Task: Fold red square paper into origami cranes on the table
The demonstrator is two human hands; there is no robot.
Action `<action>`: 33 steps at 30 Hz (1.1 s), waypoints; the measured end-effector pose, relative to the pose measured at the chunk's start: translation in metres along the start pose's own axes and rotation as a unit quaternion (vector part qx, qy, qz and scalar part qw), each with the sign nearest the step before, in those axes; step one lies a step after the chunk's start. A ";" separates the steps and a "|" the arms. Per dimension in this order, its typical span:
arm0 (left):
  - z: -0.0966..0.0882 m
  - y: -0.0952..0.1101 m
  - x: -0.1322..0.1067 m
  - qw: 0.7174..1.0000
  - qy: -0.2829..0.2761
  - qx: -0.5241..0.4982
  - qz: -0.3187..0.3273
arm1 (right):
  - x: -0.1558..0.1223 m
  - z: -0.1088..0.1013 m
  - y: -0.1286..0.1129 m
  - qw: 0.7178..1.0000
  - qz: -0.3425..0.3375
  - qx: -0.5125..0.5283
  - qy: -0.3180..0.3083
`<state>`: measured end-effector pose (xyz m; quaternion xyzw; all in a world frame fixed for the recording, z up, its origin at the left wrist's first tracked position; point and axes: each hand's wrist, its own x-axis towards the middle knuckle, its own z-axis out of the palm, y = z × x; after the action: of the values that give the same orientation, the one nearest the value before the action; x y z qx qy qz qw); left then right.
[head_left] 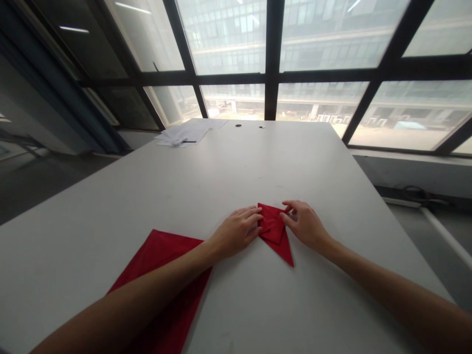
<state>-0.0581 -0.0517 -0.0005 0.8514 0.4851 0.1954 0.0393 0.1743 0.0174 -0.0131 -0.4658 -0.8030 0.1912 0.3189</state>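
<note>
A small red folded piece [272, 223], cloth or paper, lies on the white table with several layers. Its pointed end reaches down and to the right. My left hand [238, 232] lies on the table at its left edge, the fingers spread and their tips resting on the red layers. At the upper right corner, my right hand [304, 223] has thumb and forefinger closed around the edge of the folded piece. Under my left forearm is a larger red sheet [169, 246], partly hidden by the arm.
The white table [236, 172] stretches away toward tall dark-framed windows [272, 59]. Loose white papers [188, 130] with a dark pen-like stick [190, 142] lie at the far left. Two small round dark spots are near the far edge. A blue curtain [55, 73] hangs at left.
</note>
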 end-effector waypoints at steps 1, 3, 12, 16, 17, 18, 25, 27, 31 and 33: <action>0.000 0.000 0.000 1.000 0.001 0.001 -0.002 | 0.000 0.001 -0.001 1.000 -0.005 0.011 -0.004; 0.001 -0.001 0.000 1.000 0.003 0.001 -0.003 | -0.001 0.001 -0.002 0.999 -0.015 0.036 -0.007; 0.006 -0.003 0.001 1.000 0.017 -0.005 0.004 | -0.004 0.006 -0.006 0.985 -0.054 0.163 -0.007; 0.004 -0.001 0.002 1.000 0.012 -0.017 -0.005 | -0.006 0.005 -0.012 0.981 -0.156 0.107 -0.037; 0.004 -0.001 0.002 1.000 0.012 -0.022 -0.014 | -0.007 0.004 -0.014 0.979 -0.175 0.091 -0.046; 0.003 0.000 0.002 0.999 0.013 -0.027 -0.023 | -0.007 0.004 -0.014 0.978 -0.188 0.075 -0.054; 0.003 0.002 0.001 1.000 0.000 0.011 -0.013 | -0.008 0.000 -0.014 0.971 -0.217 0.015 -0.100; 0.003 0.002 0.002 1.000 -0.002 0.020 -0.009 | -0.007 -0.002 -0.015 0.971 -0.216 0.012 -0.107; 0.004 0.000 0.003 0.999 -0.028 0.015 0.009 | -0.007 -0.003 -0.016 0.970 -0.216 0.005 -0.115; 0.005 -0.001 0.003 0.999 -0.034 0.016 0.011 | -0.007 -0.003 -0.016 0.969 -0.219 0.003 -0.117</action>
<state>-0.0558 -0.0485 -0.0044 0.8634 0.4774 0.1585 0.0399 0.1689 0.0036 -0.0032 -0.2523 -0.9165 0.1717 0.2584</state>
